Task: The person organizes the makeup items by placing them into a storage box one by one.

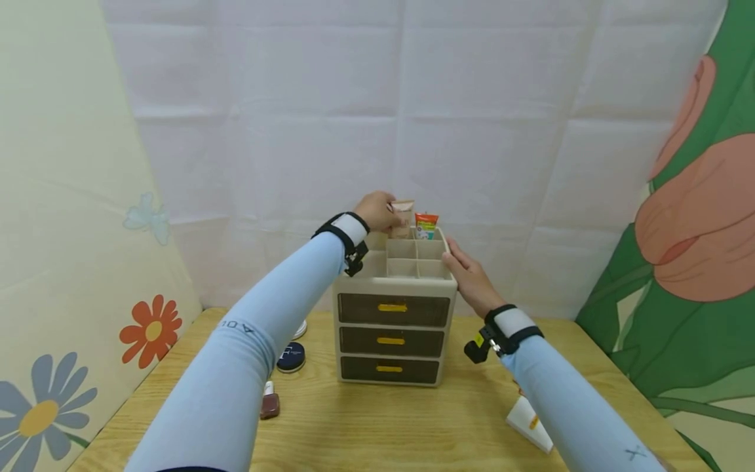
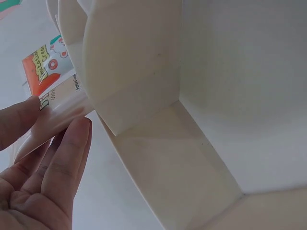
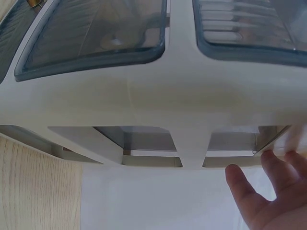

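- Bottle [image 1: 270, 405] and, farther, compact [image 1: 291, 358] lie on the tabletop [image 1: 354, 426] left of the organizer [image 1: 394, 287]; the left sleeve [image 1: 283, 288], if lowered, might knock either one.
- The left hand [image 1: 376, 211] pinches the beige tube [image 1: 404, 216] between thumb and fingers at the organizer's far top; a weak pinch could let it slip down behind.
- How deep the beige tube sits is hidden; its lower end might catch on a divider [image 2: 129, 62] and bend.
- Orange tube [image 1: 426, 226] stands just right of it; a sideways nudge might tilt it.
- The right hand [image 1: 472, 278] touches the organizer's right side, fingers fairly straight; an uneven push could slide it left.
- White box [image 1: 525, 419], near right, risks a bump from the right sleeve [image 1: 578, 393] drawing back low.
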`<state>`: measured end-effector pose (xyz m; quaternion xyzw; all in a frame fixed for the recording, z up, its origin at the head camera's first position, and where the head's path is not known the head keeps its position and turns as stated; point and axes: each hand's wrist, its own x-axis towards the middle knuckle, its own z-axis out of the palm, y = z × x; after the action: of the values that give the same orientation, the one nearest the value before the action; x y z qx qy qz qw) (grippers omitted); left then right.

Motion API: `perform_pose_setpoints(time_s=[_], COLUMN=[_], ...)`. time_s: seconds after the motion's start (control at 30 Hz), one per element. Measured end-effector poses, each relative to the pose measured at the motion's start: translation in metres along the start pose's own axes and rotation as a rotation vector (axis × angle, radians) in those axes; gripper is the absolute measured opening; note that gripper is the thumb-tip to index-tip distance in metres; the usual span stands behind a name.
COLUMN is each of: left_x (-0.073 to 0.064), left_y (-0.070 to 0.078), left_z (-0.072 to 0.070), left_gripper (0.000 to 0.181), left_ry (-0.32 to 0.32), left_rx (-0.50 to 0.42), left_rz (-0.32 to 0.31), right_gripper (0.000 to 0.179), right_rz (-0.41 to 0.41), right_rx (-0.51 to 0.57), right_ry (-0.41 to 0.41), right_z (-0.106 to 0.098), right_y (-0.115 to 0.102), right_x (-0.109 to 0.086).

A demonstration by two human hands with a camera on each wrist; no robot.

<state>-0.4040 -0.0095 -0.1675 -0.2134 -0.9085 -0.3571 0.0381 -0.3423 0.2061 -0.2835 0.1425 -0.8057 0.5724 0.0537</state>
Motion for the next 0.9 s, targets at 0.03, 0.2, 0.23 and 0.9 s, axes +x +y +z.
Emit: perform_pose_setpoints(time_s=[0.03,0.2,0.23,0.9], left_x=[0.0,-0.002,-0.002,-0.016], left_y=[0.0,0.001,0.001,-0.001], left_z=[0.0,-0.003,-0.004,-0.022], left_gripper=[0.043,0.041,0.039,0.031], left_ry=[-0.003,0.001,0.006,0.025], left_rx=[-0.003,-0.012,-0.012,-0.081], left_rz=[-0.004,-0.003,0.001,0.027], right_gripper=[0.066,0.066,0.066,0.066], right_rz=[0.001,0.0,-0.002,-0.006], right_rx=[-0.003,-0.009,-0.007,-0.001], right_ry=[-0.001,-0.003,-0.003,-0.004], right_z=[0.0,-0.001,-0.001,-0.002], right_y=[0.0,0.001,0.001,0.002], right_x=[0.0,0.001,0.002,0.004])
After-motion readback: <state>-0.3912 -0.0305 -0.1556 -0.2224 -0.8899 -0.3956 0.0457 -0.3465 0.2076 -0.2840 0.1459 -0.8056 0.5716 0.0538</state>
